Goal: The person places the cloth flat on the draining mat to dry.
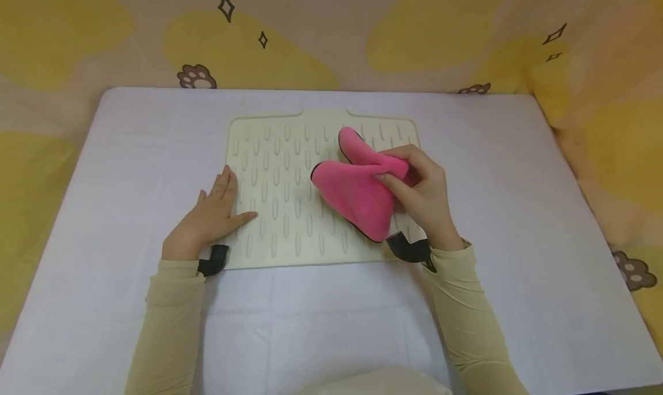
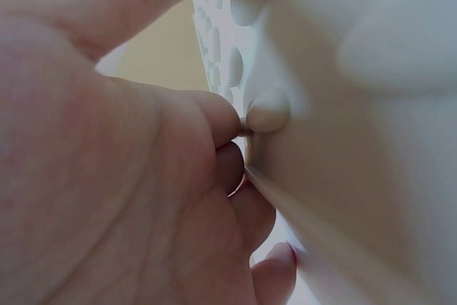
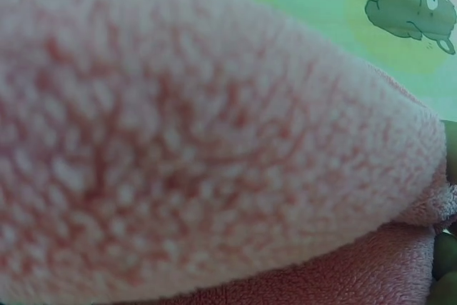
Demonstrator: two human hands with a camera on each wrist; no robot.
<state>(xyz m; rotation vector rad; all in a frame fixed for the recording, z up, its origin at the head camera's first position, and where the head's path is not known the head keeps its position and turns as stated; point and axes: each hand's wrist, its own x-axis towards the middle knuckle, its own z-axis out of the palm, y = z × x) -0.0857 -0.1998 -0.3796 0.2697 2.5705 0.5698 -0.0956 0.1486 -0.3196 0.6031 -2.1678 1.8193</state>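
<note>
A pink cloth [image 1: 357, 193] with dark edging hangs bunched over the right part of a cream ribbed mat [image 1: 274, 245]. My right hand [image 1: 427, 190] pinches it between thumb and fingers. In the right wrist view the fuzzy cloth [image 3: 214, 141] fills most of the picture, and only bits of the fingers show at the right edge. My left hand [image 1: 209, 211] rests at the mat's left edge, fingers extended and thumb lying on the mat. The left wrist view shows the palm [image 2: 128, 176] close beside the mat's raised ribs [image 2: 268, 111].
The mat lies on a table covered with a white cloth [image 1: 321, 314]. Behind the table and along its sides hangs a yellow and beige patterned curtain [image 1: 440, 26]. A black wrist mount [image 1: 411, 248] sits near the right cuff, another [image 1: 214, 261] near the left.
</note>
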